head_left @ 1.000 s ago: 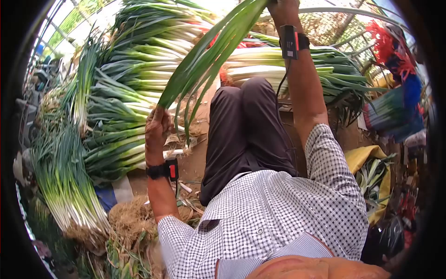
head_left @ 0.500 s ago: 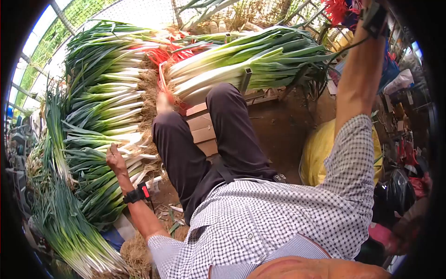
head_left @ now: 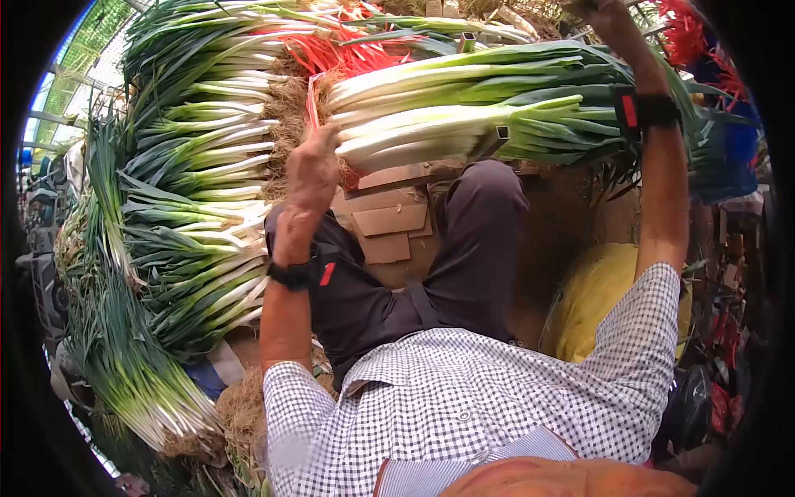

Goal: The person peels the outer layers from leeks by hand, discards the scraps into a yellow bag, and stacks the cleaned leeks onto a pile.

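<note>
A bundle of leeks (head_left: 464, 103) lies across a low stand, with white shanks to the left and green leaves to the right. My left hand (head_left: 315, 170) is closed at the root end of this bundle, just below a red tie strip (head_left: 312, 103). What its fingers hold is hidden. My right hand (head_left: 617, 29) is raised beyond the leafy end at the top right. Its fingers are dark and blurred at the picture's edge, so their hold cannot be made out.
Stacked leeks (head_left: 207, 174) line the left side, roots toward my legs. Another leek pile (head_left: 157, 406) lies at the lower left. Red strips (head_left: 348, 50) lie behind the bundle. A metal post (head_left: 497, 137) stands at its front. Cardboard (head_left: 389, 219) and a yellow sack (head_left: 592, 302) are nearby.
My left hand has moved from the stacked leeks on the left up to the root end of the bundle. My right hand stays high at the right. The view has shifted.
</note>
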